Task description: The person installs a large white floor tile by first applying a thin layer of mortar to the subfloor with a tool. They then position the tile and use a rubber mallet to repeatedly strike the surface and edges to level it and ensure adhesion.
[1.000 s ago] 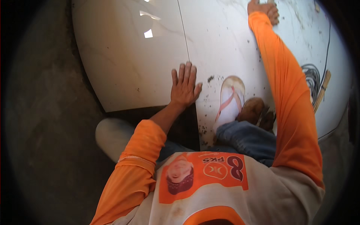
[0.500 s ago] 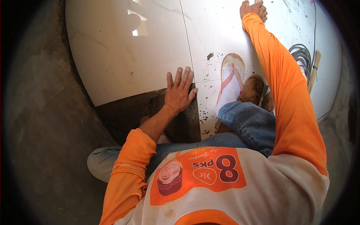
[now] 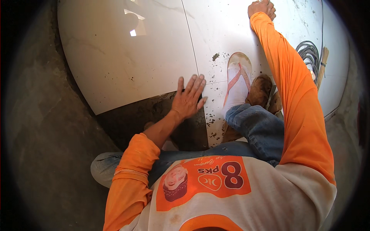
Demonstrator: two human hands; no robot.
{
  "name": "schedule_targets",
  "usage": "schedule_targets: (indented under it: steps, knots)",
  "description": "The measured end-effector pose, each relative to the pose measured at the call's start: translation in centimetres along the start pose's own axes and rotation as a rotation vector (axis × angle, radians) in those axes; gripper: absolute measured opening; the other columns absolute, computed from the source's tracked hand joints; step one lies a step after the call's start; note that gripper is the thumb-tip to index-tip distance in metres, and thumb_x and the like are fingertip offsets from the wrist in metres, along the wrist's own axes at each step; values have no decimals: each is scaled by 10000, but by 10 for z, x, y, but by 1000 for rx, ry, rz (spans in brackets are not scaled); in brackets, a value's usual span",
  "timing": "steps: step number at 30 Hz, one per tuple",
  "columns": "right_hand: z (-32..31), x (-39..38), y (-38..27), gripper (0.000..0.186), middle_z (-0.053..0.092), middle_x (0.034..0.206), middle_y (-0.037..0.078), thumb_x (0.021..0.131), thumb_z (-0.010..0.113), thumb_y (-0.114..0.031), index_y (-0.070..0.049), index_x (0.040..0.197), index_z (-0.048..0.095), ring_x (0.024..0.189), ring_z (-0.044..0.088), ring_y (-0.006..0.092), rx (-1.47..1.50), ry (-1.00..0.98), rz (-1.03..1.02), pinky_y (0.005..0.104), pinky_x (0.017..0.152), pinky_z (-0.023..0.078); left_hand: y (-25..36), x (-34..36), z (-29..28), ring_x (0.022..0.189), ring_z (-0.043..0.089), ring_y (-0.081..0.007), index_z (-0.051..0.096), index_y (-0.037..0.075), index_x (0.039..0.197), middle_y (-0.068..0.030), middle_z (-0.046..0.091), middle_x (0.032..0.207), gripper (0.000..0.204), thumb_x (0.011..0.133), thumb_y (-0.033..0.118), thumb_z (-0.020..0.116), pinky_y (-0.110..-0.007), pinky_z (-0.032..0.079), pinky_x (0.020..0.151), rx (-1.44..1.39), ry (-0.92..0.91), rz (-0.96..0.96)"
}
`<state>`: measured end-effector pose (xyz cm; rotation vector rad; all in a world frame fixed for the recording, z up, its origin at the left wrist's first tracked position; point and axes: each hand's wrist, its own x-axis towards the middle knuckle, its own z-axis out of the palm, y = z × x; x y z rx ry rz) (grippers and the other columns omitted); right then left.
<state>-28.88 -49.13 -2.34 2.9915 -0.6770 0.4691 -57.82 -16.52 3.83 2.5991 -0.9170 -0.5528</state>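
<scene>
My left hand (image 3: 188, 98) is open, its fingers spread over the near edge of a large white marbled tile (image 3: 127, 57), close to the tile's right corner. Below the palm lies a dark, rough patch of bare floor (image 3: 135, 119) that the tile does not cover. At the top of the view, my right hand (image 3: 263, 9) is closed with curled fingers, low over the white tiles on the right. Whatever it holds, if anything, is hidden by the fingers and the picture's edge.
My foot in a flip-flop (image 3: 239, 79) stands on the speckled tiles, beside a worn brown item (image 3: 259, 91) of unclear kind. At right are a coiled dark cable (image 3: 308, 54) and a bundle of thin sticks (image 3: 322, 69). A grey concrete surface (image 3: 34, 127) borders the left.
My left hand has slid a little to the right along the tile's near edge, toward its corner. The view has shifted slightly. My right hand stays in nearly the same place.
</scene>
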Motion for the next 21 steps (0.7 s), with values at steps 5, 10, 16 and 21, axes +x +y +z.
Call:
schedule_targets:
  steps: [5, 10, 16, 21]
  knots:
    - [3, -5, -2, 577, 507, 1244, 193, 877, 523, -201, 10, 1392, 369, 1179, 459, 360, 47, 79, -1, 479, 1001, 358, -31, 14, -13, 1434, 196, -261, 341, 128, 1450, -48, 259, 1545, 607, 934, 422, 470, -644, 93, 1111, 57, 23, 51]
    - [-2, -9, -9, 583, 505, 1257, 195, 866, 541, -209, 7, 1385, 385, 1178, 458, 365, 79, 88, 31, 487, 1004, 351, -34, 0, -8, 1441, 154, -281, 328, 150, 1460, -30, 248, 1547, 609, 929, 407, 481, -657, 95, 1107, 44, 19, 58]
    - [-2, -12, -12, 592, 511, 1251, 195, 848, 558, -222, 5, 1374, 407, 1174, 459, 366, 96, 155, 40, 492, 1004, 345, -38, 13, -11, 1442, 141, -287, 332, 159, 1458, -27, 243, 1548, 613, 926, 417, 494, -674, 86, 1098, 73, 17, 55]
    - [-10, -5, -21, 619, 512, 1262, 196, 835, 579, -242, 2, 1377, 406, 1182, 457, 364, 107, 64, 98, 493, 1009, 341, -50, 32, -19, 1452, 99, -274, 323, 164, 1462, -13, 221, 1557, 625, 925, 432, 499, -680, 69, 1099, 87, 55, 70]
